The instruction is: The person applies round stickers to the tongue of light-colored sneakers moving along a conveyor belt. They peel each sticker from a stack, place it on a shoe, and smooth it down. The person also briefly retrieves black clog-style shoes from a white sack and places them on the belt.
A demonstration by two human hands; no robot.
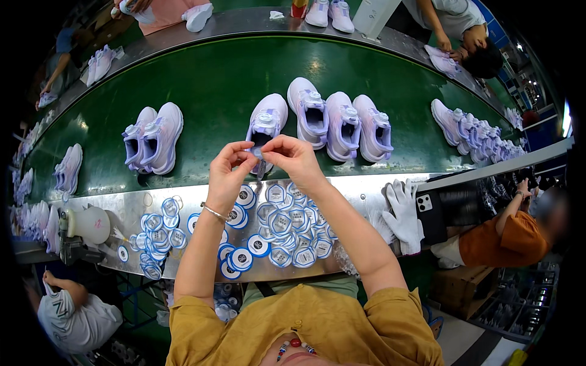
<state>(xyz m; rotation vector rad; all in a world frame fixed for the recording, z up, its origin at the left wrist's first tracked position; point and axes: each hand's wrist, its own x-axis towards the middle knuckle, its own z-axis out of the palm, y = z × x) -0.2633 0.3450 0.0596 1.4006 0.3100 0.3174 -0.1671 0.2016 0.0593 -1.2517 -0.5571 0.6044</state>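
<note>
My left hand (231, 169) and my right hand (297, 160) meet at the near end of a pale lavender sneaker (270, 114) on the green belt. Both pinch with thumb and forefinger, fingertips almost touching. What they hold is small and mostly covered by the fingers, so I cannot make it out. The shoe's opening and its white dial face me. Below my wrists, round white hang tags with blue rims (282, 223) lie in loose piles on the steel ledge (201, 198). More of these tags (240, 259) lie between my forearms.
Three sneakers (343, 125) stand just right of mine; a pair (154, 137) stands left. More shoes (476, 131) line the belt at right. On the ledge lie a white glove (403, 213), a phone (431, 218) and, leftward, a whitish round container (91, 224). Co-workers (452, 24) sit across.
</note>
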